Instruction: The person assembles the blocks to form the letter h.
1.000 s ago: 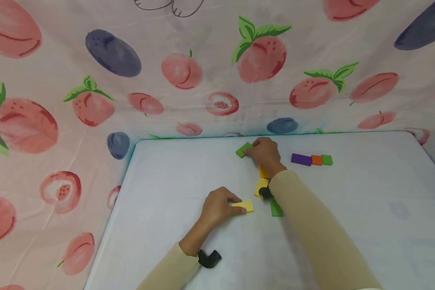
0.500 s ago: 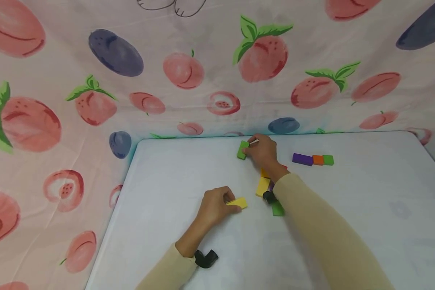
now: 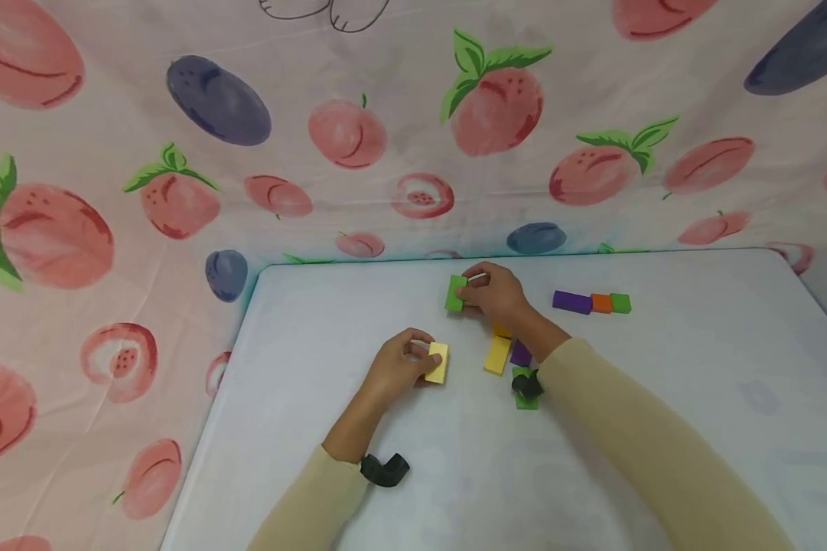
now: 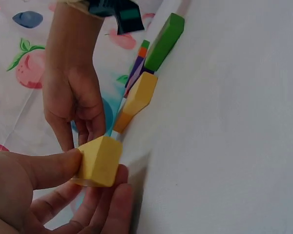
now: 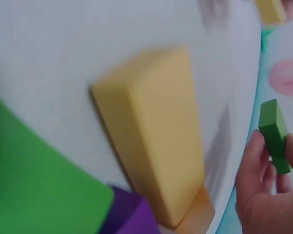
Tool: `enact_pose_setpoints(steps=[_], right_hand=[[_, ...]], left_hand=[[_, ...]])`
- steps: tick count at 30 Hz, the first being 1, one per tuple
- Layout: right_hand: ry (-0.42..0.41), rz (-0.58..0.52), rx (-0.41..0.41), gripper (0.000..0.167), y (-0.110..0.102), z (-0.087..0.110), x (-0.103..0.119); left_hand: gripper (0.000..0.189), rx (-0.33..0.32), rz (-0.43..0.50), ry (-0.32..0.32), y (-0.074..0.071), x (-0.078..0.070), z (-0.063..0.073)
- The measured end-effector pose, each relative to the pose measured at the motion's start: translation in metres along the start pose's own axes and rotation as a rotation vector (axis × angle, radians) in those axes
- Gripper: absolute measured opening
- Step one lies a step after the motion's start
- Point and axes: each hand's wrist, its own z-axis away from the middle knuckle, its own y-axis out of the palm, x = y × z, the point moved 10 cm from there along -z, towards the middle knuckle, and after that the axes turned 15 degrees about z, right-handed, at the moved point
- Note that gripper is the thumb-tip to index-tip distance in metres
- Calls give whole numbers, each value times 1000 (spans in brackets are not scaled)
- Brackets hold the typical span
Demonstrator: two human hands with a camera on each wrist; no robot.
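My left hand (image 3: 397, 365) pinches a yellow block (image 3: 437, 363) between thumb and fingers, with the block's long side pointing away from me. In the left wrist view the thumb presses one side of that yellow block (image 4: 103, 161). Farther back, my right hand (image 3: 499, 294) grips a green block (image 3: 456, 294) near the table's back edge. The right wrist view shows this green block (image 5: 273, 129) between thumb and fingertips. Below the right hand lie a second yellow block (image 3: 497, 356), an orange-yellow block (image 3: 502, 331) partly hidden by the hand, and a purple block (image 3: 521, 353).
Another green block (image 3: 526, 402) lies nearest me in the group, partly covered by the right wrist's black camera mount (image 3: 527, 384). To the right, a purple block (image 3: 571, 302), an orange block (image 3: 601, 304) and a small green block (image 3: 620, 304) form a row. Fruit-print cloth (image 3: 358, 199) rises behind the white table (image 3: 317, 329).
My left hand has drawn back leftward and away from me, turning its yellow block lengthwise. The right hand has turned its green block lengthwise as well, its forearm swinging right.
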Motion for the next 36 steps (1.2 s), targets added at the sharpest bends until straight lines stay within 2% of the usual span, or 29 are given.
enact_pose_setpoints(steps=[4, 7, 12, 19, 23, 36], right_hand=[[61, -124, 133, 44, 20, 10, -5], [91, -142, 181, 43, 30, 17, -9], [92, -148, 212, 42, 39, 27, -12], [67, -91, 200, 37, 44, 33, -15], [50, -20, 186, 35, 46, 34, -17], [33, 101, 120, 32, 49, 39, -15]], left_hand=[[26, -8, -24, -11, 0, 1, -3], [25, -7, -70, 6, 1, 0, -4], [27, -4, -176, 36, 0, -3, -4], [26, 49, -169, 20, 1, 2, -5], [26, 45, -161, 10, 1, 4, -5], [20, 24, -129, 14, 2, 7, -3]])
